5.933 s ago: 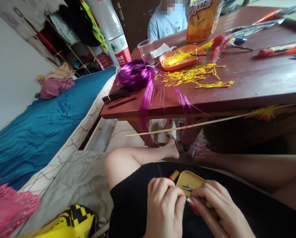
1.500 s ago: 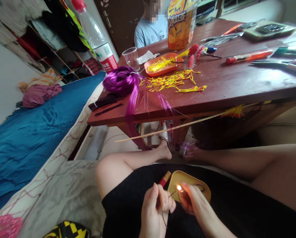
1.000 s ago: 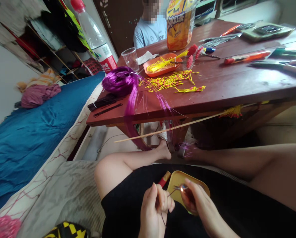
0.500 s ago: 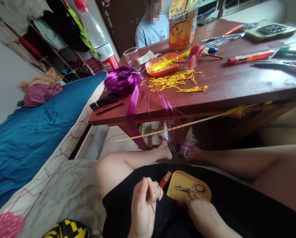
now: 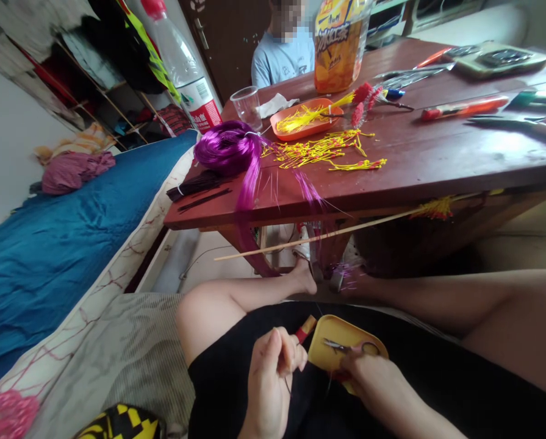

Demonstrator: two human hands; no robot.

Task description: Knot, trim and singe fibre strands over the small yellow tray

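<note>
My left hand (image 5: 275, 369) is closed in a pinch above the black cloth on my lap. A thin dark strand (image 5: 290, 386) hangs from it. Beside its fingertips lies a small red and gold tube-like piece (image 5: 306, 330). My right hand (image 5: 368, 371) is curled over the near edge of a yellow tray (image 5: 324, 324), its fingertips pointing down and mostly hidden. Something small and red shows under those fingers, too unclear to name. Small scissors (image 5: 341, 346) with pinkish handles lie in the tray, partly covered by the right hand.
On the dark red table (image 5: 391, 158) are a purple fibre bundle (image 5: 229, 149), yellow-red stamen strands (image 5: 313, 150), an orange dish (image 5: 295, 133), bottles and tools. A thin stick (image 5: 318, 235) juts along its front edge. A person (image 5: 284, 58) sits opposite.
My left hand has shifted slightly right. My right hand has moved slightly over the tray and covers more of the scissors' handles. Red now shows beneath its fingers.
</note>
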